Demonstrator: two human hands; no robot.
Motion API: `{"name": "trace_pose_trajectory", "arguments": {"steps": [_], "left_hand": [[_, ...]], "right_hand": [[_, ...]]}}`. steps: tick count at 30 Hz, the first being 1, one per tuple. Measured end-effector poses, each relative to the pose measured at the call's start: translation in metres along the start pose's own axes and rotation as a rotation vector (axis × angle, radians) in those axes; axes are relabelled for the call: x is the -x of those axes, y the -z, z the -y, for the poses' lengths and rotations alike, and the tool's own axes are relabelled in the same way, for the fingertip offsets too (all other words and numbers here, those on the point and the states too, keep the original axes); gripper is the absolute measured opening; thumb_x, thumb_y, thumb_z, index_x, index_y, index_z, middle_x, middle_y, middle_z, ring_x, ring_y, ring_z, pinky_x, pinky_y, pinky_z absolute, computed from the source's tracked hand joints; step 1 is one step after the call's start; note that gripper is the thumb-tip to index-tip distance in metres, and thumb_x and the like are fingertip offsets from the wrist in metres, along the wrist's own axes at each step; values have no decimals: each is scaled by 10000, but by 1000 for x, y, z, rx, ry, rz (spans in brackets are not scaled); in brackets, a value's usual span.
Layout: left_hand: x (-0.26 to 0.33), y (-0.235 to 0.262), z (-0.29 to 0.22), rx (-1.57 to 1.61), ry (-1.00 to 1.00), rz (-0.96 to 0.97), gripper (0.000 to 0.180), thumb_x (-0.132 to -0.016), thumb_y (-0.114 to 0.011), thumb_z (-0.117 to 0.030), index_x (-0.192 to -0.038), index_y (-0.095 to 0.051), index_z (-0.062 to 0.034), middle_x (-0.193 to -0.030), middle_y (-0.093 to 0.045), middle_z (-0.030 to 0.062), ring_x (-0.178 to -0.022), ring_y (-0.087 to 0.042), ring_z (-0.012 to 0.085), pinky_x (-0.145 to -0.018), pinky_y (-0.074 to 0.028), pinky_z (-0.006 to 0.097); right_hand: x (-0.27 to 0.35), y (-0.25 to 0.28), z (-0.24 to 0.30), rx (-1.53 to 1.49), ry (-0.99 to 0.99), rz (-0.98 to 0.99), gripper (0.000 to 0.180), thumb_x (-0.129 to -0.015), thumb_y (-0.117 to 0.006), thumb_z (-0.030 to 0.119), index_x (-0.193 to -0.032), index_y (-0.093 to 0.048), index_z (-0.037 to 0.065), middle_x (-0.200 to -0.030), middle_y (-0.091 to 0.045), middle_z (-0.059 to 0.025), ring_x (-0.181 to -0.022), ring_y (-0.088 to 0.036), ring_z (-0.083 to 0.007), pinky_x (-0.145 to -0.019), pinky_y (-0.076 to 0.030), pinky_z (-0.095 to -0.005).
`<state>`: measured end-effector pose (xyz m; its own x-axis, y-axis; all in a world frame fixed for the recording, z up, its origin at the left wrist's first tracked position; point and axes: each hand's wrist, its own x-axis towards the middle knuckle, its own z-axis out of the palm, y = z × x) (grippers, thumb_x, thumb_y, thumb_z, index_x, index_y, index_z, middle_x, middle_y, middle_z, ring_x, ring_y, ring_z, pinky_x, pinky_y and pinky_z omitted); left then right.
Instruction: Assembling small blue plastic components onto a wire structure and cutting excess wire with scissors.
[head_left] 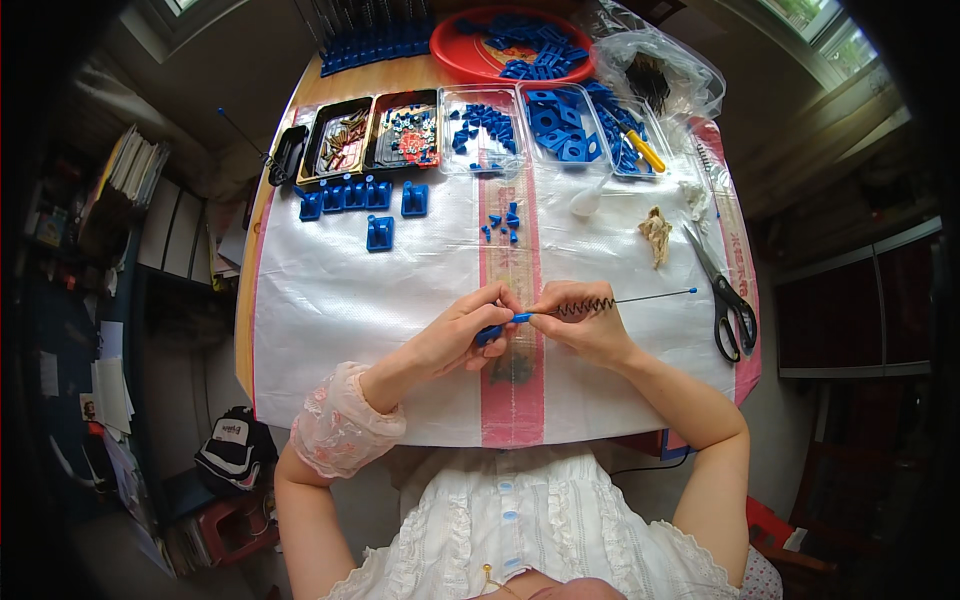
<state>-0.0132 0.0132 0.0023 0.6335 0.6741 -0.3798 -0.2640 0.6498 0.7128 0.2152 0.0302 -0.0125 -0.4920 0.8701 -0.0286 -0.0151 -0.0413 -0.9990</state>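
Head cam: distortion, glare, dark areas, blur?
Head view: fisheye bows the edges of the pink-striped white woven sheet, corners black; head view: bright glass window upper right, dark red cabinet below in shadow; head view: no obvious blur on the black coiled wire in the right hand.

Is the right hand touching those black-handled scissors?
Apart: the head view shows bare white sheet between the right hand and the scissors.

So the left hand (460, 328) is covering part of the blue piece (487, 335) mid-frame, and the right hand (585, 330) is hiding one end of the black coil (600, 304). Mixed bits (410, 137) upper left of center are looking too tiny to ID; top edge's cropping the wired blue row (375, 45).
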Motion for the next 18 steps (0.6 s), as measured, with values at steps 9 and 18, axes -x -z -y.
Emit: {"name": "trace_pose_trajectory", "arguments": {"steps": [9,18], "left_hand": [[2,-6,-1,-185,-26,-26,97,-1006,-547,-145,-1015,-484,-72,-731,-449,-16,-517,-378,19,-353,-266,165],[1,-2,0,-111,5,16,160,-993,-602,-193,-998,-488,-79,-721,-421,-35,-496,-352,15,-356,-264,161]], "right_hand": [[-2,3,-8,-69,25,-2,52,-841,-727,-12,-891,-731,-25,-797,-651,16,-697,-561,-14,-576,-423,-170],[-1,-1,-3,-44,20,-27,32,-830,-735,-14,-860,-728,-22,-794,-657,5,-714,-573,-27,-605,-445,-182]]}}
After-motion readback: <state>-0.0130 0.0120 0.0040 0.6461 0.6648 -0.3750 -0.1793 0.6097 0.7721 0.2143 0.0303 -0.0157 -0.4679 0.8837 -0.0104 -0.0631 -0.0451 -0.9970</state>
